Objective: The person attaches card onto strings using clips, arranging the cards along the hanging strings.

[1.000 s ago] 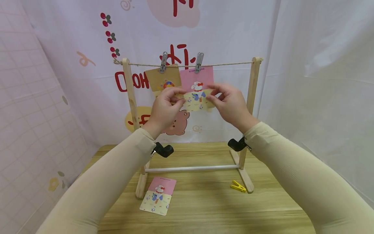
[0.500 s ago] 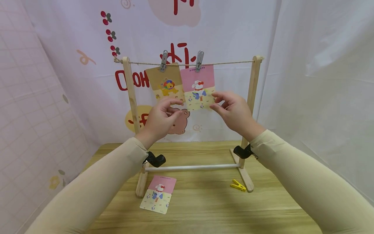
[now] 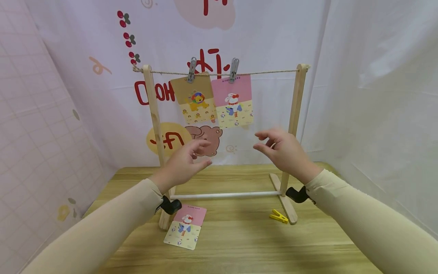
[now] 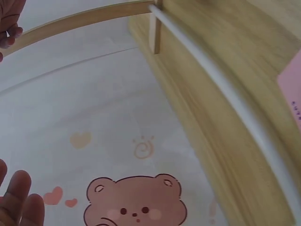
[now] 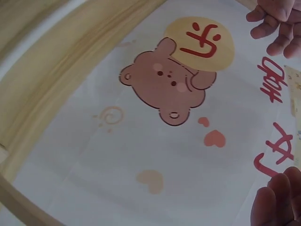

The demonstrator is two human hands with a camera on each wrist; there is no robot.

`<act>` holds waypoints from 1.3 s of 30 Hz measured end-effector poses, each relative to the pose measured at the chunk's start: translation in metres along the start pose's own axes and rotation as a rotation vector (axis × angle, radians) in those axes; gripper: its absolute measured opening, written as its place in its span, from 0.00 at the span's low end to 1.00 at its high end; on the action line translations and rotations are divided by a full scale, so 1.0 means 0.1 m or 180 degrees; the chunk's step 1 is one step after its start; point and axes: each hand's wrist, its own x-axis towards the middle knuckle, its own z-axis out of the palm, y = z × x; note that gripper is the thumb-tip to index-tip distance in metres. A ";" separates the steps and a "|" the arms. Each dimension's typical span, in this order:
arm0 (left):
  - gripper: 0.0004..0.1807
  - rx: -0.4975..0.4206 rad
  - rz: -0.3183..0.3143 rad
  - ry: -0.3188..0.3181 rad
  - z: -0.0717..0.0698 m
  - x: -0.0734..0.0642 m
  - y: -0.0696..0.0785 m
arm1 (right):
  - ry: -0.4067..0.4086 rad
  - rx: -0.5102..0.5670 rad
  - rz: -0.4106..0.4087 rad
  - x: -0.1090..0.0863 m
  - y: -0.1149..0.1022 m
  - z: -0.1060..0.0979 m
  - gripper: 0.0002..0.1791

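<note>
Pale cloth [image 3: 267, 34] printed with cherries, red writing and a bear hangs behind a wooden rack [image 3: 296, 99], which stands on a wood-grain table [image 3: 246, 243]. Across the top of the rack runs a rope [image 3: 270, 72] bearing 2 metal clips and 2 cards: a tan lion card [image 3: 191, 91] under the left clip [image 3: 191, 70] and a pink and yellow rabbit card [image 3: 232, 102] under the right clip [image 3: 234, 70], both left of the rack's middle. A loose card [image 3: 185, 227] with the same rabbit lies flat just inside the rack's left foot; a yellow clip [image 3: 279, 217] lies just inside its right foot.

Both hands are in front of the rack, below the hanging cards. The left hand [image 3: 183, 163] and right hand [image 3: 284, 150] each have thumb and fingers apart, loosely bent, with nothing between them.

The cards look thin, light and fairly stiff, likely to swing on the rope and to crease at a corner if squeezed. Their side edges seem the best place to hold; the loose 1 may slide before an edge lifts. The yellow clip looks light, best pinched across its spread legs.
</note>
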 end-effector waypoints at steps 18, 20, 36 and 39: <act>0.37 0.0959 -0.0323 -0.0834 0.26 -0.43 -0.28 | -0.0877 -0.0265 0.0375 -0.62 0.44 0.31 0.19; 0.37 0.0984 -0.0409 -0.0969 0.28 -0.48 -0.31 | -0.0991 -0.0330 0.0387 -0.67 0.48 0.34 0.19; 0.37 0.1125 -0.0628 -0.1582 0.39 -0.82 -0.57 | -0.1863 -0.0598 0.0556 -1.06 0.77 0.58 0.19; 0.37 0.1322 -0.0536 -0.1692 0.41 -0.87 -0.62 | -0.2024 -0.0678 0.0526 -1.10 0.81 0.61 0.18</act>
